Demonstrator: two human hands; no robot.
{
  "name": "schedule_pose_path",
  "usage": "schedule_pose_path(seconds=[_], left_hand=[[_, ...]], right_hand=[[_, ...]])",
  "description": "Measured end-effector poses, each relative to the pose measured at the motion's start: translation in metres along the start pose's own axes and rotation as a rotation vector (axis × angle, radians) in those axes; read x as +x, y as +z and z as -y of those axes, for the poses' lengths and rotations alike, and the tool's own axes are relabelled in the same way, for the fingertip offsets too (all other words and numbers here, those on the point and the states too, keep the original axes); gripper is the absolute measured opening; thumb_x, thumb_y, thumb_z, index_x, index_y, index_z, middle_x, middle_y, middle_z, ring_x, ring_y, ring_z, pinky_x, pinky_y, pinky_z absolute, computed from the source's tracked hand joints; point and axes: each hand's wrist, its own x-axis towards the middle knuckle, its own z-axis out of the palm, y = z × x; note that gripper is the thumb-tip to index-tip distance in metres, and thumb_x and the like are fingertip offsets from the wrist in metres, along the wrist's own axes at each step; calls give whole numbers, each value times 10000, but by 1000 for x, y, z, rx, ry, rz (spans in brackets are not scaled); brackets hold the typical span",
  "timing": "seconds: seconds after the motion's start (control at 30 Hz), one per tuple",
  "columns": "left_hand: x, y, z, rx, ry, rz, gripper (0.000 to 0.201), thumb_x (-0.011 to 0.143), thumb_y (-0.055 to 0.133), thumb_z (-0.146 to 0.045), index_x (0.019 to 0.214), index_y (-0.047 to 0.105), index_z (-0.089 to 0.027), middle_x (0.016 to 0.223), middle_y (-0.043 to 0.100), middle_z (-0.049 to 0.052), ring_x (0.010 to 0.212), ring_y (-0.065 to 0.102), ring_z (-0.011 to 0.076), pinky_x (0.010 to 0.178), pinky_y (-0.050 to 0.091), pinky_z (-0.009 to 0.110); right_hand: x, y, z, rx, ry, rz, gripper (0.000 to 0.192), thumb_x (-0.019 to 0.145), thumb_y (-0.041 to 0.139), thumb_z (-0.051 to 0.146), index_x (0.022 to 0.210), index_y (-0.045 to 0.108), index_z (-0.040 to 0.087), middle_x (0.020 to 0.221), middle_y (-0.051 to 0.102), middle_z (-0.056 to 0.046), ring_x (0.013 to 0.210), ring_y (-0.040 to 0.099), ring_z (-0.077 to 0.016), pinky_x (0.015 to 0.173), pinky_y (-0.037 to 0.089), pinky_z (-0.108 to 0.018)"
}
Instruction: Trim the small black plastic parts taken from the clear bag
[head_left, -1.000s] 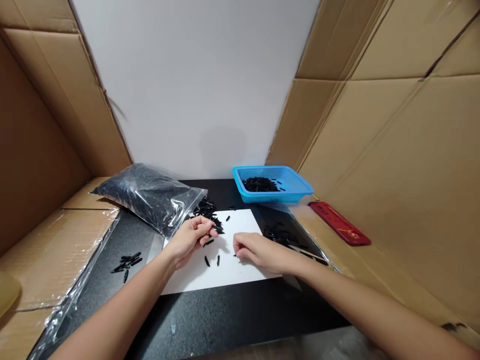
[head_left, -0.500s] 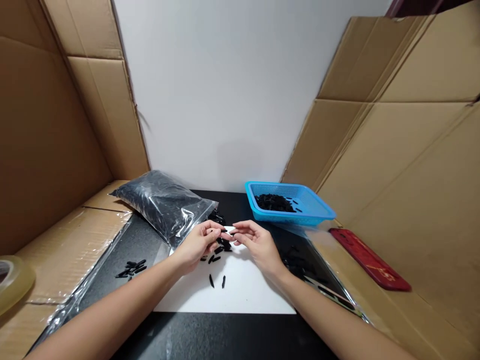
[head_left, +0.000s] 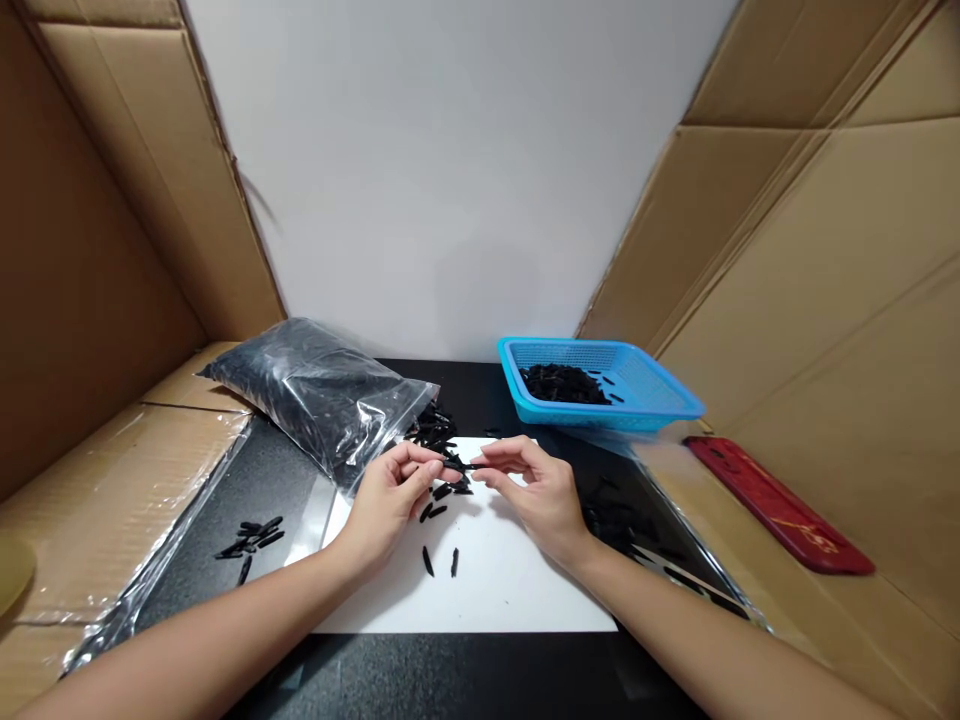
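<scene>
Pinching one small black piece [head_left: 455, 465] between both hands — left hand [head_left: 391, 497] and right hand [head_left: 541, 495] now met over the white sheet [head_left: 510, 580], fingers clamped on its ends — beside the spilled bag [head_left: 319, 392], blue basket [head_left: 645, 405] behind.

Both forearms bare up to the near frame edge, no sleeves in view. Left hand [head_left: 386, 495] and right hand [head_left: 541, 493]: no gloves, rings, watch or wristbands. Fingernails short and plain, as far as visible. No marks or tape on either arm.
</scene>
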Motion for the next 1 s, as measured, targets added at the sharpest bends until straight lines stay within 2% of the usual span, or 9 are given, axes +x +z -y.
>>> schedule_pose_path(seconds=[0.13, 0.23, 0.37, 0.47, 0.57, 0.63, 0.83, 0.9, 1.0], left_hand=[[-1, 0, 6, -26, -16, -12, 295, 752, 756, -399, 823, 616, -149, 733, 744, 54, 438, 345, 48, 443, 245, 204], [-3, 0, 8, -45, -9, -9, 290, 747, 763, -389, 815, 607, -154, 733, 743, 53, 439, 359, 48, 451, 262, 207], [-6, 2, 8, -49, -21, 11, 270, 771, 748, -368, 836, 597, -154, 778, 754, 64, 450, 370, 47, 461, 265, 206], [-9, 4, 7, -48, -44, 12, 268, 780, 737, -365, 835, 591, -148, 793, 756, 73, 454, 357, 45, 463, 255, 205], [-11, 5, 6, -50, -65, 24, 274, 789, 726, -381, 840, 597, -145, 782, 751, 69, 469, 361, 51, 464, 247, 205], [-12, 5, 6, -42, -78, 29, 274, 796, 720, -390, 844, 605, -146, 772, 745, 62, 479, 367, 56, 462, 242, 206], [-11, 5, 8, -18, -93, 50, 260, 805, 713, -390, 838, 622, -148, 743, 719, 30, 496, 383, 61, 460, 256, 204], [-11, 5, 9, -21, -96, 51, 260, 808, 710, -393, 835, 621, -149, 732, 711, 23, 494, 382, 61, 457, 251, 204], [-10, 4, 8, -33, -87, 43, 261, 809, 708, -395, 829, 621, -149, 713, 700, 13, 486, 372, 59, 455, 240, 207]], right_hand=[[0, -1, 5, -112, -95, 60, 48, 799, 748, 260, 845, 750, 250, 820, 734, -43, 743, 672, -215, 693, 532, -348], [-4, -1, 10, -167, -135, 135, 131, 888, 635, 270, 924, 761, 269, 865, 685, -52, 784, 628, -218, 684, 484, -337], [-12, -1, 10, -145, 49, 188, 283, 963, 514, 414, 794, 661, 241, 600, 549, 13, 518, 476, -153, 514, 356, -283], [-14, -2, 8, -160, 148, 220, 385, 976, 464, 459, 682, 552, 226, 487, 443, 49, 432, 383, -123, 470, 287, -271], [-13, -3, 7, -114, 165, 247, 242, 960, 472, 374, 862, 627, 216, 659, 576, 10, 495, 471, -130, 504, 353, -273], [-12, -4, 8, -60, 155, 275, 211, 937, 464, 310, 986, 645, 212, 744, 582, -2, 564, 499, -140, 544, 384, -277], [-12, -6, 14, -243, 105, 321, 298, 978, 403, 358, 825, 605, 202, 518, 329, 71, 473, 318, -124, 490, 249, -276], [-11, -7, 14, -314, 77, 313, 237, 979, 410, 316, 920, 607, 198, 545, 421, 60, 472, 361, -124, 490, 273, -274], [-9, -8, 10, -319, -40, 373, 288, 930, 376, 130, 1120, 580, 205, 823, 624, -23, 577, 498, -133, 548, 383, -271]])
